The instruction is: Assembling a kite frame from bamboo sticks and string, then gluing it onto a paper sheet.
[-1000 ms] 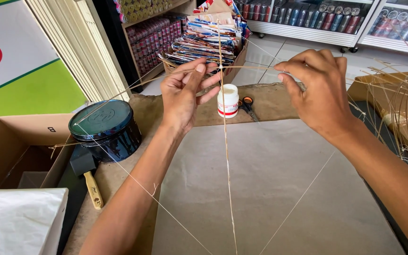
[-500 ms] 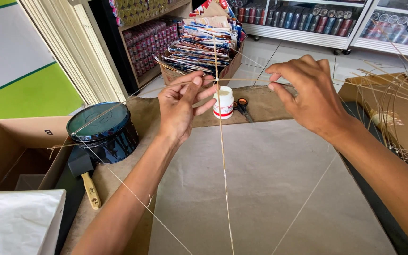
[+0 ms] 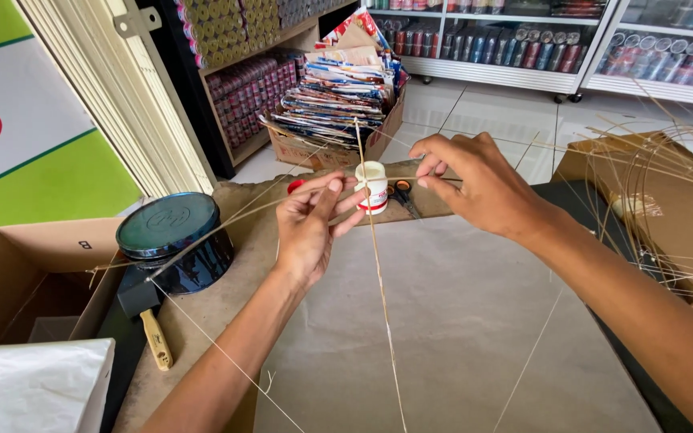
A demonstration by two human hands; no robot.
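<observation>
Hands, left and right, pinch thin sticks; string between them barely visible.

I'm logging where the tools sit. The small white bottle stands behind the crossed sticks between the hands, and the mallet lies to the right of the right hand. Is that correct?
Not quite. The head view shows the mallet lying left of the left hand, beside the dark round tin. The small white bottle does stand behind the crossed sticks, between the hands, with the right hand beside it.

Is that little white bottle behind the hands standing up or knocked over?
Upright: the white bottle stands on its base, cap on top, on the table.
</observation>
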